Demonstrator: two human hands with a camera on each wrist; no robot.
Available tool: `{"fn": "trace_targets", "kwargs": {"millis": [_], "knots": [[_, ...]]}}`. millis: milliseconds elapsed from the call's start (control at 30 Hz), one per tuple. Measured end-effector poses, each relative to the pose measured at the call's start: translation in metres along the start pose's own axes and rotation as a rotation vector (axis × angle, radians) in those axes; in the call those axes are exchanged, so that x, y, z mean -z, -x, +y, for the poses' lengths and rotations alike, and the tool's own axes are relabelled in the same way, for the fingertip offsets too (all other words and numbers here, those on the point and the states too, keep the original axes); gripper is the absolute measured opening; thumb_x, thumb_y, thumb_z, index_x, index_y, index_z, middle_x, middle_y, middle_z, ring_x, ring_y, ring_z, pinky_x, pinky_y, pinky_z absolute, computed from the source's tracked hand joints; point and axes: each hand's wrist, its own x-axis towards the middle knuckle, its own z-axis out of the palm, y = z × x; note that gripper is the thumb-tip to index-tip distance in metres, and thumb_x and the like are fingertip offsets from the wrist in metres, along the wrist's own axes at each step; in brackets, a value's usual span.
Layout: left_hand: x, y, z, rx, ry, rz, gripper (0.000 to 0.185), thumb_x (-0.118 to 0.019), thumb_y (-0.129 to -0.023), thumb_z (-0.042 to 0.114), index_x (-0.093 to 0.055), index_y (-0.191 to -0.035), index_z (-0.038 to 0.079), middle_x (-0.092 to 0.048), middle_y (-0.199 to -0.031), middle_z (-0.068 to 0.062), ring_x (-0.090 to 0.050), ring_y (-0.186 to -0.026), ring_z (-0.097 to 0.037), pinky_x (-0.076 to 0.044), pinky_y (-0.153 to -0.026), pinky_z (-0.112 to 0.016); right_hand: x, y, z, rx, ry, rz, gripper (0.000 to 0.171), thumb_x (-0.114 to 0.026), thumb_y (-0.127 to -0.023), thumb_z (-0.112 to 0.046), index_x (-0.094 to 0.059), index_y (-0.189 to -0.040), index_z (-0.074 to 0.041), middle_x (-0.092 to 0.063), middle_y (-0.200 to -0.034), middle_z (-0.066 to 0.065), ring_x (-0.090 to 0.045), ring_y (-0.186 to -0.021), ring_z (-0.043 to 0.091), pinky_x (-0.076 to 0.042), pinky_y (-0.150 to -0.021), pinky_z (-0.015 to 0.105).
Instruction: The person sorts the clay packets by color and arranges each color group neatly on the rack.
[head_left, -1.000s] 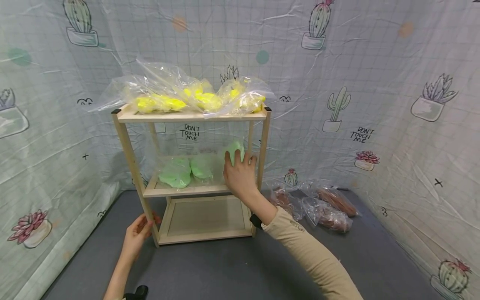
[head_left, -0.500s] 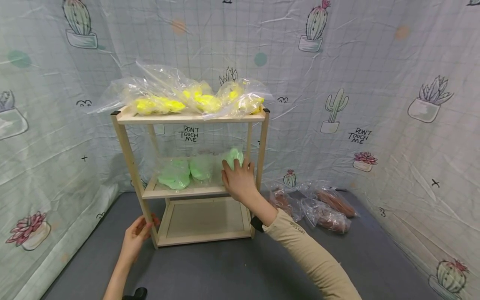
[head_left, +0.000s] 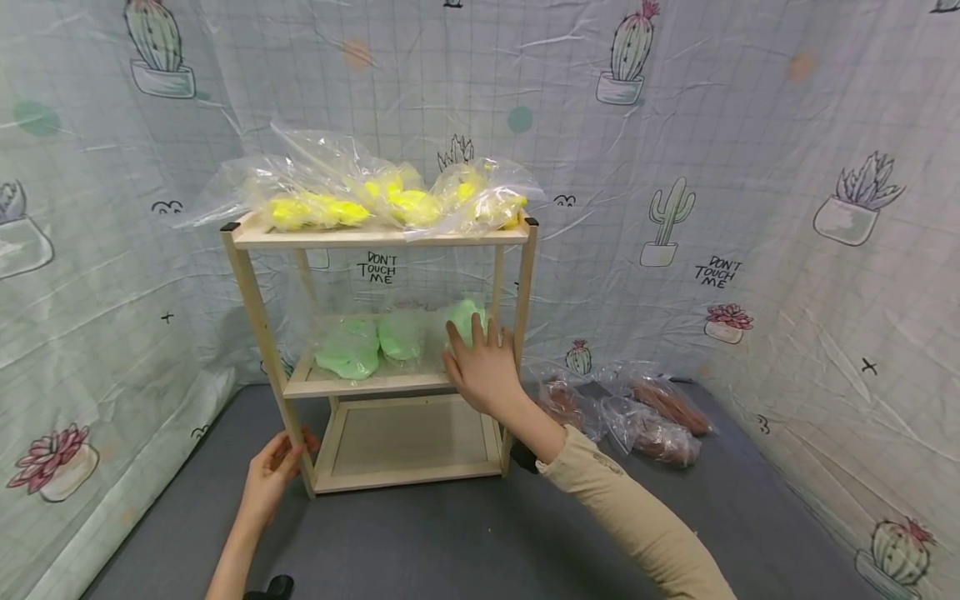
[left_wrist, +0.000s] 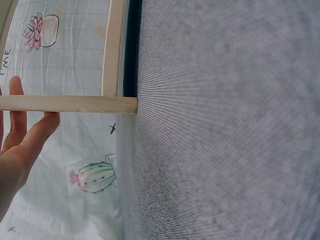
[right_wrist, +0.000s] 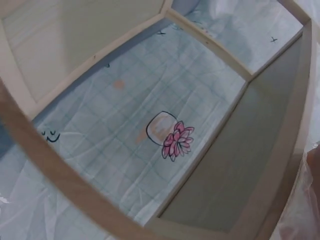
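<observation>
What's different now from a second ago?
The right hand and the clear plastic bag of green stuff behind it moved slightly down; the fingers have straightened and appear to have let go. The left hand stayed on the pale wooden rack; the yellow-filled clear bags stayed on top.

Booth-like setting with cactus-print sheet walls (head_left: pixel 592 283)
</observation>
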Motion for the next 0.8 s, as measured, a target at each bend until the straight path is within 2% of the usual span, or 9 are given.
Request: {"fn": "trace_targets", "kwargs": {"millis": [100,200,300,333,433,567,633,800], "knots": [[0.000,0.000,-0.001,0.003,0.002,0.003,0.025,-0.043,-0.093,0.006,-0.053,-0.115,0.005,-0.064,-0.096,0.014,-0.061,-0.090,0.004,-0.047,-0.069,-0.014,0.003,0.007,0.004,0.066,0.000,0.076,0.042,-0.036,-0.094,-0.039,-0.046,-0.130,-0.018,-0.045,-0.131,0.018,-0.042,-0.118,0.039,-0.038,-0.089,0.052],[0.000,0.000,-0.001,0.004,-0.003,0.004,0.027,-0.043,-0.093,0.006,-0.049,-0.117,-0.004,-0.064,-0.096,0.015,-0.061,-0.089,0.004,-0.047,-0.069,-0.014,0.007,0.014,0.008,0.149,-0.009,0.209,0.042,-0.028,-0.096,-0.036,-0.050,-0.126,-0.016,-0.049,-0.127,0.015,-0.045,-0.116,0.037,-0.038,-0.089,0.048],[0.000,0.001,-0.001,0.001,-0.010,0.003,0.030,-0.043,-0.093,0.006,-0.045,-0.119,-0.009,-0.064,-0.096,0.016,-0.060,-0.089,0.004,-0.047,-0.069,-0.014,0.014,0.024,0.012,0.203,-0.037,0.303,0.045,-0.021,-0.097,-0.035,-0.052,-0.123,-0.016,-0.052,-0.124,0.014,-0.047,-0.115,0.035,-0.037,-0.091,0.046],[0.000,0.001,0.000,0.001,-0.011,0.002,0.029,-0.043,-0.093,0.006,-0.047,-0.119,-0.007,-0.064,-0.096,0.016,-0.060,-0.089,0.004,-0.047,-0.068,-0.014,0.016,0.028,0.013,0.217,-0.047,0.332,0.046,-0.019,-0.098,-0.035,-0.052,-0.123,-0.016,-0.053,-0.123,0.013,-0.047,-0.115,0.034,-0.036,-0.092,0.046],[0.000,0.001,-0.001,-0.003,0.016,0.000,0.026,-0.043,-0.093,0.005,-0.051,-0.117,-0.001,-0.065,-0.096,0.015,-0.061,-0.089,0.004,-0.048,-0.068,-0.014,0.023,0.040,0.017,0.269,-0.098,0.386,0.039,-0.030,-0.096,-0.032,-0.053,-0.122,-0.014,-0.053,-0.123,0.014,-0.047,-0.114,0.034,-0.036,-0.092,0.045],[0.001,0.001,-0.002,-0.010,0.060,-0.004,0.027,-0.043,-0.092,0.003,-0.049,-0.117,-0.006,-0.065,-0.096,0.014,-0.062,-0.088,0.002,-0.049,-0.068,-0.015,0.030,0.055,0.026,0.359,-0.167,0.476,0.031,-0.042,-0.091,-0.023,-0.057,-0.116,-0.012,-0.054,-0.119,0.014,-0.049,-0.110,0.032,-0.037,-0.088,0.043],[0.000,0.000,-0.002,-0.013,0.068,-0.009,0.029,-0.043,-0.092,0.003,-0.045,-0.118,-0.011,-0.065,-0.096,0.014,-0.062,-0.088,0.002,-0.049,-0.069,-0.015,0.032,0.063,0.031,0.395,-0.191,0.513,0.029,-0.043,-0.090,-0.019,-0.059,-0.112,-0.012,-0.056,-0.116,0.013,-0.049,-0.107,0.030,-0.036,-0.084,0.043],[0.000,-0.001,-0.001,-0.025,0.073,-0.015,0.029,-0.043,-0.092,0.002,-0.044,-0.117,-0.013,-0.065,-0.096,0.013,-0.062,-0.088,0.002,-0.049,-0.069,-0.015,0.031,0.085,0.045,0.442,-0.229,0.565,0.026,-0.044,-0.089,-0.017,-0.062,-0.107,-0.011,-0.059,-0.109,0.012,-0.051,-0.099,0.029,-0.035,-0.080,0.042]]}}
